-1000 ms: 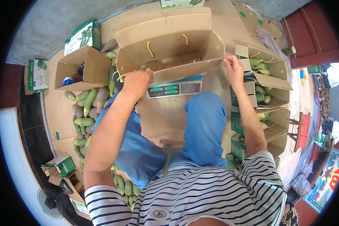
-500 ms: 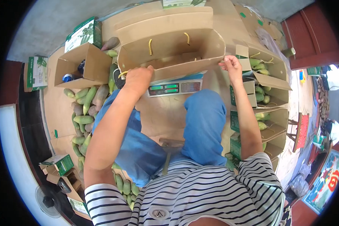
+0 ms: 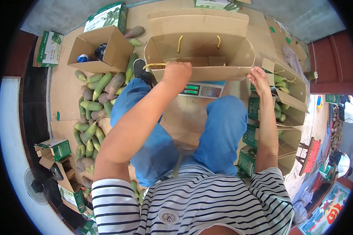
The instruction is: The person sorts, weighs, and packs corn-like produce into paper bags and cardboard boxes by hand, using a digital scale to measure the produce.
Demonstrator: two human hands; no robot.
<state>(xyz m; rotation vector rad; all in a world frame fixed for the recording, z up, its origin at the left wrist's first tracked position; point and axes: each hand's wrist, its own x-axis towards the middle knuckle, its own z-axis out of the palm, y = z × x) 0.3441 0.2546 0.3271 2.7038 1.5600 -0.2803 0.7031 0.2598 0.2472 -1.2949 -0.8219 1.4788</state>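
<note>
An open cardboard box [image 3: 208, 73] with yellow rope handles on its far inner wall stands before me, its long flap folded outward at the back. My left hand [image 3: 177, 73] is closed in a fist at the near rim, and a yellow rope [image 3: 157, 64] runs taut from the box's left corner into it. At the near right corner my right hand [image 3: 259, 80] pinches the cardboard edge between thumb and fingers. Below the box, a digital scale [image 3: 204, 90] with green displays is partly covered. The inside of the box shows cardboard flaps at the bottom.
Green radishes [image 3: 91, 105] lie piled on the floor at left, beside an open carton [image 3: 114, 51] holding dark and blue items. Opened boxes with radishes [image 3: 281, 111] line the right side. A fan [image 3: 37, 184] stands at lower left, and a red stool [image 3: 310, 156] at far right.
My left hand has moved right along the near rim, drawing out the yellow rope. My right hand stays at the right corner. The whole view has shifted.
</note>
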